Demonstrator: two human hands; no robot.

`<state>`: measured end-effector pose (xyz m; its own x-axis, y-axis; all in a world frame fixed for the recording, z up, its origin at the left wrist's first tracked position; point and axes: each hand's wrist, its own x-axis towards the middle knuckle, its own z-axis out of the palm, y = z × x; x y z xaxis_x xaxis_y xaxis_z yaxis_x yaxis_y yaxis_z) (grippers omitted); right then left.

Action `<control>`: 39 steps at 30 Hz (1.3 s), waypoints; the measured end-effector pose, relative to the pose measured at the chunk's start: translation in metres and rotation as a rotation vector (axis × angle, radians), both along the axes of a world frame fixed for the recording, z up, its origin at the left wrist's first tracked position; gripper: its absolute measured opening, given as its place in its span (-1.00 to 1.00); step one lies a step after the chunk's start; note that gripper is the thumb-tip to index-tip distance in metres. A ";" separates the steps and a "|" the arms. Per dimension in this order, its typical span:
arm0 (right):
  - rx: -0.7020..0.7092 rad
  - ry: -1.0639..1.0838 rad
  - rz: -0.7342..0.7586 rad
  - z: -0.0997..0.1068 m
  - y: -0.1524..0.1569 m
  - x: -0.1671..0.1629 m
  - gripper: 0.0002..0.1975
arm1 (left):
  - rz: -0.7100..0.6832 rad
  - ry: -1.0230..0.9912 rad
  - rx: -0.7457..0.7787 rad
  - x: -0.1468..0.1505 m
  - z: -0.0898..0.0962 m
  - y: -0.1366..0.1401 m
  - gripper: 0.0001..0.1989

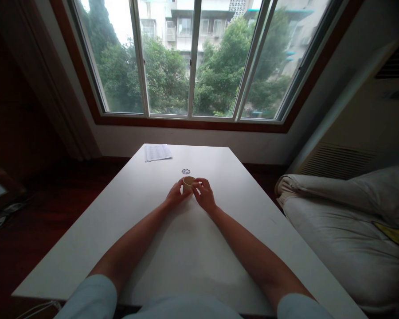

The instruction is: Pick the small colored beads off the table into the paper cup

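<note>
A small beige, round, hollow thing (187,188) stands on the white table with its open top facing up. It looks like a small cup or a roll of tape; I cannot tell which. My left hand (177,193) wraps round its left side, fingers closed on it. From the right, my right hand (204,193) has its fingers curled and pinched at the rim and near side, partly covering it. Just beyond it lies a small flat disc (185,171) with a dark edge and a pale patterned middle.
Several printed sheets of paper (158,152) lie at the far left of the white table (119,221). Behind the table is a wide window (189,120). A padded grey sofa (332,235) stands at the right, and cables (3,217) lie on the floor at the left.
</note>
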<state>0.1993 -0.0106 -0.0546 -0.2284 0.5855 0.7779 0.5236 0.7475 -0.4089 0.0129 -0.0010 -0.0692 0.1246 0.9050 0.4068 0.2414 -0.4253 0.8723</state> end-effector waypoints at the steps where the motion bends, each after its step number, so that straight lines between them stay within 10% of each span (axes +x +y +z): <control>1: 0.000 0.008 0.003 0.000 0.000 0.000 -0.83 | -0.002 0.014 0.009 -0.001 -0.001 0.001 -0.30; 12: -0.354 0.203 0.167 -0.026 0.025 0.007 -0.23 | -0.152 -0.176 -0.094 -0.002 -0.015 0.015 -0.39; 19: -0.655 0.182 0.299 -0.035 0.029 0.005 -0.27 | -0.132 -0.306 -0.318 0.000 -0.005 0.015 -0.57; 39: -0.333 -0.088 0.147 -0.022 0.019 0.010 -0.34 | 0.128 -0.090 -0.124 -0.008 -0.021 0.025 -0.61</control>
